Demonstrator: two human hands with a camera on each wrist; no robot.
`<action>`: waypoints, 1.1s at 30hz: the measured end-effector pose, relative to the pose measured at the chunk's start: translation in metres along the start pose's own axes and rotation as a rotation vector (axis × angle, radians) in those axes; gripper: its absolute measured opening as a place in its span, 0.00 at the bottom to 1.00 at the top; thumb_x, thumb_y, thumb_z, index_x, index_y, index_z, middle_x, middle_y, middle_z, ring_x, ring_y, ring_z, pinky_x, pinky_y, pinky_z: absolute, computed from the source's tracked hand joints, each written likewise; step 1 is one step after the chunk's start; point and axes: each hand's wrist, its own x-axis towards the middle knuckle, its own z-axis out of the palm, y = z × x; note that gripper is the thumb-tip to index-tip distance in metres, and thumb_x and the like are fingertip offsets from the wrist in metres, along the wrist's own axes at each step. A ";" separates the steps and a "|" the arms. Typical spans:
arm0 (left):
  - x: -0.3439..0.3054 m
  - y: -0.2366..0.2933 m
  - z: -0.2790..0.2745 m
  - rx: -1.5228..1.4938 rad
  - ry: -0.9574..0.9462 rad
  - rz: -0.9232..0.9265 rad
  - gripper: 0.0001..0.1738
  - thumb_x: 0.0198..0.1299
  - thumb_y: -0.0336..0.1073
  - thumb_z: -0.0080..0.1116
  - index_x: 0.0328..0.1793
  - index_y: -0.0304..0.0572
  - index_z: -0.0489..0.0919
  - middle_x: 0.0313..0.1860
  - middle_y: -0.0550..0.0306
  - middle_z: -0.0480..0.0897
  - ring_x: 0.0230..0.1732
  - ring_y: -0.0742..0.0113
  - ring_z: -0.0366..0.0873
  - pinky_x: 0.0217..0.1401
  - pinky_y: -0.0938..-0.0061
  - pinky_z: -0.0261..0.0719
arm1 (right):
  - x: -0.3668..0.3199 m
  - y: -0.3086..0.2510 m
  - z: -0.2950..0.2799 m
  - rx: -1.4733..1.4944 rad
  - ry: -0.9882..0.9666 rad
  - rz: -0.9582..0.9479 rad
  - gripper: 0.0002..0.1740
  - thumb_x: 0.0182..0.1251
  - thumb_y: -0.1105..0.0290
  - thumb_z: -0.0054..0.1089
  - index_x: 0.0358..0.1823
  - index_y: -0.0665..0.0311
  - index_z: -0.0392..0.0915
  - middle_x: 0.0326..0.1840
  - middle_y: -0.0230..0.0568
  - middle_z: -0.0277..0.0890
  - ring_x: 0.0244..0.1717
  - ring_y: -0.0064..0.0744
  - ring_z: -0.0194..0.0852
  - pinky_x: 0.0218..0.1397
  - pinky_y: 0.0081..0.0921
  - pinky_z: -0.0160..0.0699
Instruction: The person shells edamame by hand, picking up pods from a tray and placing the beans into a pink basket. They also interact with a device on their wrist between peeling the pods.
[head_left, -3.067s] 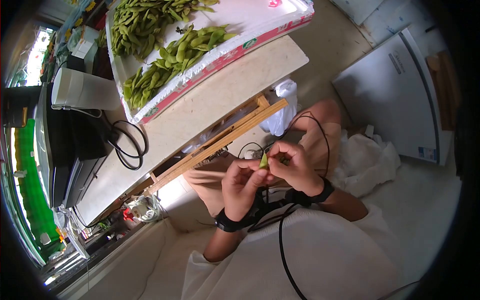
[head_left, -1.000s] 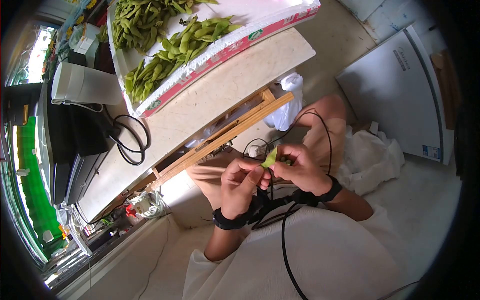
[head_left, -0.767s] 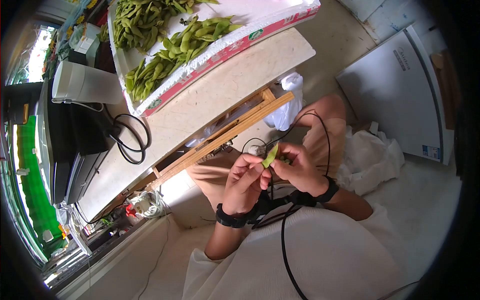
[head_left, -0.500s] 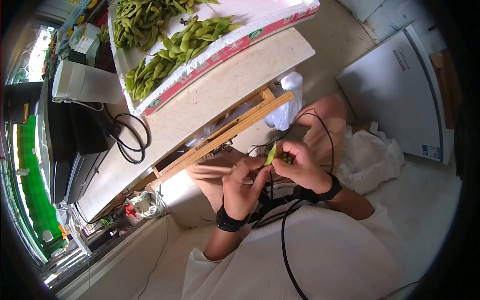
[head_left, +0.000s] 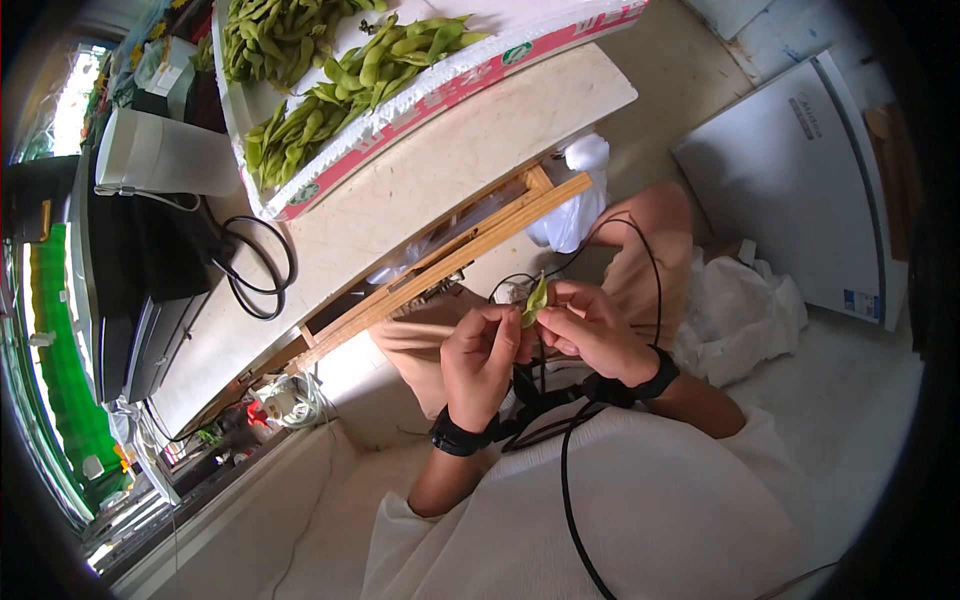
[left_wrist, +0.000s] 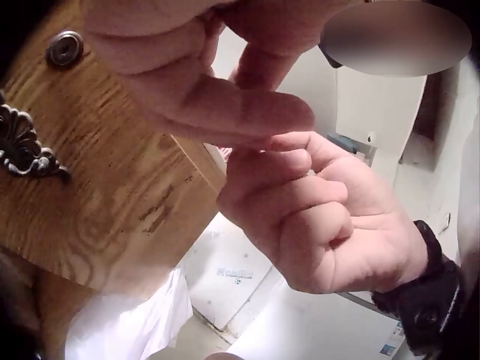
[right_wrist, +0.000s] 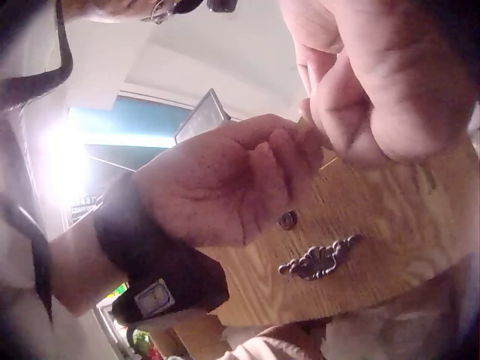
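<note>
A green pod (head_left: pixel 537 300) stands upright between the two hands in the head view, above the lap. The left hand (head_left: pixel 481 362) pinches its lower left side between thumb and forefinger. On the other side the right hand (head_left: pixel 597 335) pinches the pod with thumb and forefinger, its other fingers curled beneath. The fingertips of both hands nearly meet. In the left wrist view the left hand (left_wrist: pixel 202 82) and right hand (left_wrist: pixel 315 214) hide the pod. Many more pods (head_left: pixel 375 65) lie in heaps in a white foam tray (head_left: pixel 440 98) on the table.
The tray rests on a pale table (head_left: pixel 440 165) with a wooden drawer (head_left: pixel 450 262) below its edge. A white container (head_left: pixel 165 152) and black cable (head_left: pixel 262 270) are at the left. A white bag (head_left: pixel 570 215) hangs beyond the drawer. Black cables run between the forearms.
The pod stands more upright than a second ago and looks more crumpled. The small round beans seen by the right fingers are now covered. The head view has shifted slightly.
</note>
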 end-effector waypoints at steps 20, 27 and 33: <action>-0.006 -0.003 -0.011 0.319 -0.069 0.121 0.09 0.59 0.25 0.60 0.46 0.34 0.80 0.36 0.55 0.81 0.33 0.72 0.80 0.35 0.80 0.78 | -0.002 -0.017 -0.017 -0.414 0.081 -0.095 0.10 0.65 0.65 0.61 0.35 0.65 0.75 0.26 0.22 0.70 0.28 0.08 0.60 0.28 0.11 0.59; -0.014 0.023 -0.007 0.330 -0.105 0.254 0.16 0.53 0.22 0.64 0.48 0.35 0.77 0.39 0.54 0.81 0.38 0.66 0.79 0.44 0.75 0.76 | 0.004 -0.025 -0.017 -0.480 -0.049 -0.186 0.12 0.65 0.65 0.59 0.35 0.68 0.75 0.29 0.27 0.71 0.31 0.13 0.62 0.33 0.15 0.63; -0.019 0.028 -0.045 -0.043 -0.402 0.781 0.25 0.53 0.38 0.63 0.54 0.31 0.71 0.49 0.47 0.78 0.46 0.61 0.76 0.50 0.67 0.75 | 0.012 -0.128 -0.006 -0.526 0.199 -0.533 0.11 0.64 0.66 0.60 0.34 0.69 0.74 0.27 0.30 0.72 0.30 0.14 0.64 0.31 0.17 0.65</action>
